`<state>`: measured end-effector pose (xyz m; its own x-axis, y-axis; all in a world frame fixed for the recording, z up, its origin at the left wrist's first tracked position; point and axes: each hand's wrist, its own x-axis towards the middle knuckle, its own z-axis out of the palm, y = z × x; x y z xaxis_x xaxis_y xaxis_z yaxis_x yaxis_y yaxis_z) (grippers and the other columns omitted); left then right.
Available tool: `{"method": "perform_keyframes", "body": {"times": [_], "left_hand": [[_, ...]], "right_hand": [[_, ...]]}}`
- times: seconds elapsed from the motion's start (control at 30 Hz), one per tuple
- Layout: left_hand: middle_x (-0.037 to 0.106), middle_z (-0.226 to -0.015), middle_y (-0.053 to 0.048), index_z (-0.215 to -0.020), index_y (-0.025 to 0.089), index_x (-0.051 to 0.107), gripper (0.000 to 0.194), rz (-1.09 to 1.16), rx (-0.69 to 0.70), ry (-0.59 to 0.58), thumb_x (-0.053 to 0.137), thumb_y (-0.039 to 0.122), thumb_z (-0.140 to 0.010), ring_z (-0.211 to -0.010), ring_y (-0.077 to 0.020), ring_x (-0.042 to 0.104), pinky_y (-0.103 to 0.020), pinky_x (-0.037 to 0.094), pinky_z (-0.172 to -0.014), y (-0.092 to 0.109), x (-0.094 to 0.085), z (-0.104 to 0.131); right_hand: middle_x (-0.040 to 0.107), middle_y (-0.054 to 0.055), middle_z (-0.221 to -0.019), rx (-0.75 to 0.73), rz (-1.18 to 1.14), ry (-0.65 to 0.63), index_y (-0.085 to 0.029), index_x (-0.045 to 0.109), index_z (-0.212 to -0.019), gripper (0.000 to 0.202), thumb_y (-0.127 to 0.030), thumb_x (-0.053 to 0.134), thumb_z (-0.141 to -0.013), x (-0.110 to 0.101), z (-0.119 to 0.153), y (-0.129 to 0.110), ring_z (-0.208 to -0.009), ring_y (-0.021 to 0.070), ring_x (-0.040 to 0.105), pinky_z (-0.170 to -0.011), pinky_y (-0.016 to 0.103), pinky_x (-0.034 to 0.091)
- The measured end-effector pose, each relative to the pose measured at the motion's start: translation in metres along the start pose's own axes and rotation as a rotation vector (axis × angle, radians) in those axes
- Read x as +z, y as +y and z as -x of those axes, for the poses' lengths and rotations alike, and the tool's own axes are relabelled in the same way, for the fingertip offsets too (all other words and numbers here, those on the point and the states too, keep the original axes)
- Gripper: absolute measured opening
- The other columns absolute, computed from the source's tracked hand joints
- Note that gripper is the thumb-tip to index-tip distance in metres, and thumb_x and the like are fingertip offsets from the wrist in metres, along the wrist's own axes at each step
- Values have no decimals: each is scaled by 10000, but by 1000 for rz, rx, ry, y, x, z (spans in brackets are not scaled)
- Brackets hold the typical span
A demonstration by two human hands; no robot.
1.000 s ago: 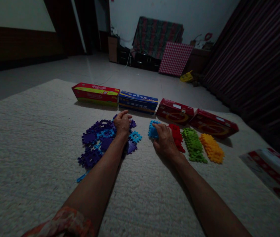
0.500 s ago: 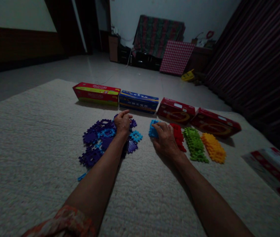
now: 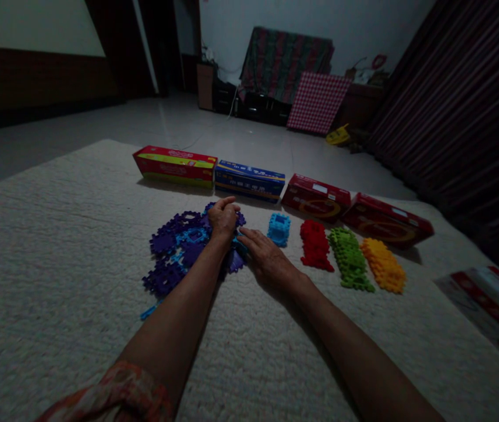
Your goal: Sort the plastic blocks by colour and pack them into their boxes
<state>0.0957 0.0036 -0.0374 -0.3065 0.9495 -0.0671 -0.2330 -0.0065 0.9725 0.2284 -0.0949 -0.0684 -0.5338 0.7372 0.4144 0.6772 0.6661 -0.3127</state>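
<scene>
My left hand (image 3: 223, 219) rests over a loose pile of purple interlocking plastic tiles (image 3: 162, 241), fingers curled; whatever they hold is hidden. My right hand (image 3: 269, 257) lies at the pile's right edge. Its fingers are stretched over a light blue tile (image 3: 240, 246), partly covering it. To the right of that hand sits a small light blue stack (image 3: 278, 229). Beyond it are overlapping rows of red tiles (image 3: 315, 245), green tiles (image 3: 349, 258) and yellow tiles (image 3: 383, 264).
A red-and-yellow box (image 3: 176, 167), a blue box (image 3: 249, 181) and two dark red boxes (image 3: 316, 197) line the far side of the pale mat (image 3: 55, 246). A light blue strip (image 3: 149, 311) lies near my left forearm. A red-and-white package (image 3: 491, 299) is at the right.
My right hand has let go at the light blue stack and moved left to the light blue tile beside the pile. My left hand has stayed almost in place.
</scene>
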Motion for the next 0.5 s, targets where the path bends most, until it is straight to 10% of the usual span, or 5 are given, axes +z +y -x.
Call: {"method": "perform_keyframes", "body": {"times": [0.5], "left_hand": [[650, -671, -22, -930, 128, 683, 309, -54, -85, -79, 533, 113, -660, -506, -97, 561, -197, 423, -504, 1, 1, 5]], "right_hand": [[540, 140, -1359, 152, -28, -164, -173, 568, -1179, 434, -26, 500, -776, -33, -3, -17, -1260, 239, 499, -1089, 416, 410]]}}
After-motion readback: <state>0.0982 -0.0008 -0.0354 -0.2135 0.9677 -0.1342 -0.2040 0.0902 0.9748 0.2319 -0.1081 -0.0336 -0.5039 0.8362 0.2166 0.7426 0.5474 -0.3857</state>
